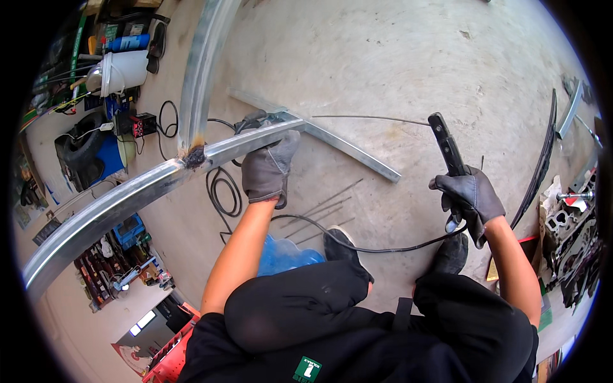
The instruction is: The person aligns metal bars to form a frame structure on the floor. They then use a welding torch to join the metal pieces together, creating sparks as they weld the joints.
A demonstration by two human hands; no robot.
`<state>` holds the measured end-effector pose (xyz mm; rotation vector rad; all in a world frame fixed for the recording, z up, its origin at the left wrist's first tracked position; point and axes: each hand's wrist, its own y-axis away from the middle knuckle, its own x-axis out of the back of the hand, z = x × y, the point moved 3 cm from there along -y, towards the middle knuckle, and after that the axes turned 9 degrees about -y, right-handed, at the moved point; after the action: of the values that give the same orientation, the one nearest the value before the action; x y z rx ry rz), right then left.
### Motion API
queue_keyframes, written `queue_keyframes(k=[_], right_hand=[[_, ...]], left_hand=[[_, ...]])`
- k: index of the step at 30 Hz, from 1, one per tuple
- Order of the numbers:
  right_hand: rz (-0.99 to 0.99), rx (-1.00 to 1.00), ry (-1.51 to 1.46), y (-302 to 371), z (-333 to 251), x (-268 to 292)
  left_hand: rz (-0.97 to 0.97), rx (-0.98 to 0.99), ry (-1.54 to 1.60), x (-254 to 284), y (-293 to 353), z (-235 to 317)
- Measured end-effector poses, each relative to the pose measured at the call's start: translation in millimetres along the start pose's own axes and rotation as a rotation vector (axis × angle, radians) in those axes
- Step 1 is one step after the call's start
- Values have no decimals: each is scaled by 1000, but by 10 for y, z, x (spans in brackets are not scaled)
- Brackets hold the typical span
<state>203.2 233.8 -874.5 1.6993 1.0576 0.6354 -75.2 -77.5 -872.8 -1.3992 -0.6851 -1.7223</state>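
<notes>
Grey work gloves cover both my hands. My left hand (271, 163) is wrapped round a galvanized steel bar of a frame (246, 143), close to its right end. A dark, scorched weld (194, 155) joins this bar to an upright steel channel (207, 70). In my right hand (471, 199) is a black welding electrode holder (447, 145), tilted with its jaw end up. A thin welding rod (370, 118) sticks out of it leftward, its tip near the bar's end. The holder's black cable (357, 249) runs left below my hands.
Several loose welding rods (319, 212) lie on the concrete floor by my shoe. A blue plastic thing (287, 254) rests beside my leg. Far left are a white bucket (124, 71) and a small red-and-black machine (144, 124). Metal parts (565, 223) are heaped at the right.
</notes>
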Motion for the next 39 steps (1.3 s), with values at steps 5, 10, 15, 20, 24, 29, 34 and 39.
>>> queue_keyframes(k=[5, 10, 15, 20, 24, 29, 34, 39], right_hand=[[-156, 57, 65, -164, -290, -69], [-170, 66, -10, -211, -388, -78], [-178, 50, 0, -280, -321, 0], [-186, 87, -85, -326, -310, 27], [-132, 69, -41, -280, -309, 29], [-184, 87, 18, -236, -277, 10], [-147, 69, 29, -238, -211, -7], [-164, 74, 40, -205, -227, 48]], left_hand=[[-238, 356, 356, 351, -140, 95], [-133, 283, 385, 844, -32, -167], [-97, 106, 497, 1308, -79, 156], [-217, 95, 796, 1303, -279, 443], [-318, 67, 747, 1270, -313, 387], [-358, 168, 815, 1307, -323, 243], [-389, 36, 697, 1283, -324, 270], [-369, 18, 692, 1274, -332, 313]])
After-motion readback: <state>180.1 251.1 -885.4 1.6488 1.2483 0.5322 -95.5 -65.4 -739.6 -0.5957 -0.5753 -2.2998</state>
